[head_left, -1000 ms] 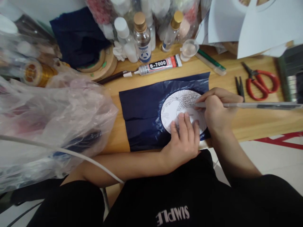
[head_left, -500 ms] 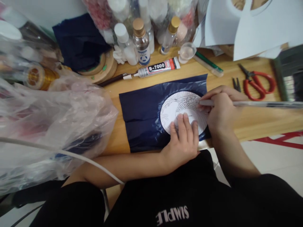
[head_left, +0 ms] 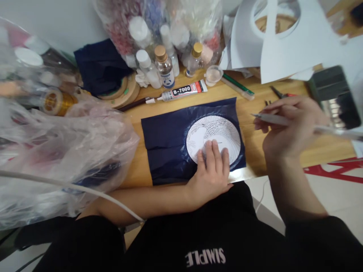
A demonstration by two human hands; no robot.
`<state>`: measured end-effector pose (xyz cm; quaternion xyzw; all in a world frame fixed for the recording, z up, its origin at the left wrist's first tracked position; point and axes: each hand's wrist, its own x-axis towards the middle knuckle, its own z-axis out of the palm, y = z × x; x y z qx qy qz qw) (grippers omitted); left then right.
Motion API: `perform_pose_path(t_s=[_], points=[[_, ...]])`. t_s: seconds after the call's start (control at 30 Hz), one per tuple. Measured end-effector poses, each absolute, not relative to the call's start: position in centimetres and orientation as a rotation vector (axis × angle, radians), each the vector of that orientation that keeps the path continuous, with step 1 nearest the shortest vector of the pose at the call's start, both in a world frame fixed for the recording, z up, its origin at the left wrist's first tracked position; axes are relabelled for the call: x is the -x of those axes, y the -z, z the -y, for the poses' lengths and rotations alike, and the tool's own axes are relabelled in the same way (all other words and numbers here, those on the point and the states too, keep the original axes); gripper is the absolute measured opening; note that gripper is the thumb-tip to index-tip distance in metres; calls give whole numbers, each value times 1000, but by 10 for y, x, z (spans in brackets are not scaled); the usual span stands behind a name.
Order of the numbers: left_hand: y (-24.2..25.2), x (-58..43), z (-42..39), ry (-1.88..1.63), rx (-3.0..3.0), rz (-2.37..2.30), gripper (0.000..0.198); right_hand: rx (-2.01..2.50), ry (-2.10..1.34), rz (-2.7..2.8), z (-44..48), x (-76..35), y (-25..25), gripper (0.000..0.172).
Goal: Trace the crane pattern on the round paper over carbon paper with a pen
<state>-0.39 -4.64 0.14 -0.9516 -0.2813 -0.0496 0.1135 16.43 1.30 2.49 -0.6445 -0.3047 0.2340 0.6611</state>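
A round white paper disc [head_left: 213, 128], printed with fine scale-like and feathery lines, lies toward the three o'clock end of a creased, glossy navy sheet [head_left: 166, 147]. From six o'clock, the left hand [head_left: 208, 177] lays flat, slightly parted fingers on it; at three o'clock, the right hand [head_left: 295, 122] pinches a slender pen [head_left: 276, 119], tip clear of the disc.

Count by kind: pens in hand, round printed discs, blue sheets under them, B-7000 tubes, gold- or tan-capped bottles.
Slim grey pen, in the right hand: 1
Round white line-patterned disc, under the left hand: 1
Creased dark blue sheet: 1
Silver-black-red B-7000 tube: 1
Clear bottles, gold or tan caps: 2
Total: 6
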Motion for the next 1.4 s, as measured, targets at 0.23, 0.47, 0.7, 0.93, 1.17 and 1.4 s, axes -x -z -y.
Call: perform_pose_path(t_s=[0.23,0.47,0.7,0.93,1.17,1.4], points=[[-1,4,47,162,2789,832,95,1493,-706,1123,-1,-151,0,17],[-3,4,46,137,2801,822,86,1701,-672,1197,1,-146,2,18],[-5,5,45,110,2799,814,83,1713,-677,1203,1,-145,1,18],[-4,4,46,120,2800,821,85,1727,-719,1196,2,-144,2,19],[-3,4,45,133,2797,819,84,1749,-723,1161,1,-142,0,21],[-3,4,46,143,2798,822,84,1740,-688,1184,0,-142,-2,21]])
